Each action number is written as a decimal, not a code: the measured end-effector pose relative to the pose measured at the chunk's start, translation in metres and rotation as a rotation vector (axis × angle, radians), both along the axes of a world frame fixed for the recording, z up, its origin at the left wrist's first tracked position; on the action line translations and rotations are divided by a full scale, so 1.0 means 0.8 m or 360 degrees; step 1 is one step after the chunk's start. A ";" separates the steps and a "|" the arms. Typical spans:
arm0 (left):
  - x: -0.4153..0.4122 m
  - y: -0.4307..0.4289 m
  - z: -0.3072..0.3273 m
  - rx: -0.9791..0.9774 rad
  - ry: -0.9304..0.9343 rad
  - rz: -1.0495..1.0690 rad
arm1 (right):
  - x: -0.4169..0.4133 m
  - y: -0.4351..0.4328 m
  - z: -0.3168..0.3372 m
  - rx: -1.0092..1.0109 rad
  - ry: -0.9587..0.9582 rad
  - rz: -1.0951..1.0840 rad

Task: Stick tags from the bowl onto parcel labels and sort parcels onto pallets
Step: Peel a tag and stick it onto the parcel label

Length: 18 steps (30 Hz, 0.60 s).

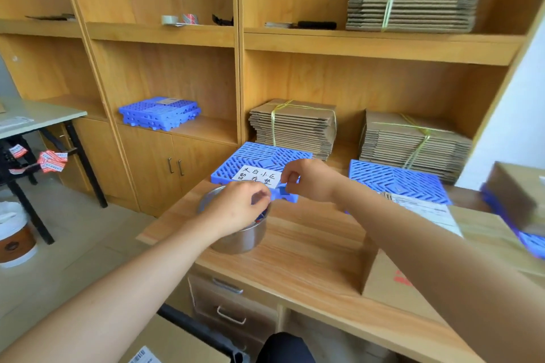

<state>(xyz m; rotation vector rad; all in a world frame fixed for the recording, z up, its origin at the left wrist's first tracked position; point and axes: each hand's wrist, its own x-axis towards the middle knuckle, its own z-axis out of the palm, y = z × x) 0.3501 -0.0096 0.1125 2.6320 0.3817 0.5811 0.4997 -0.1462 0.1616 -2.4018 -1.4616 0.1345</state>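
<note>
Head view: left hand [236, 208] over bowl [239, 242], right hand [308, 180] just beyond, fingers [261, 197] of both curled; cannot tell what either grips. Lift one tag [262, 217] only, separating stuck ones.

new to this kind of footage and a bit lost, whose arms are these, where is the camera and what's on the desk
There is no machine here. A person wears one camera on the head, looking forward and down, so the two bare arms are their own. The left hand reaches into a metal bowl on the wooden desk. The right hand is just past the bowl, fingers curled. Whether either hand holds a tag is too small to tell. Behind them lie a blue pallet bearing a handwritten note and a second blue pallet. A cardboard parcel sits at the right.
</note>
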 end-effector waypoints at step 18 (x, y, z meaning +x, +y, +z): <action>0.140 -0.234 0.029 -0.1198 -0.0128 -0.0779 | 0.029 -0.296 0.013 0.0529 0.0137 -0.0649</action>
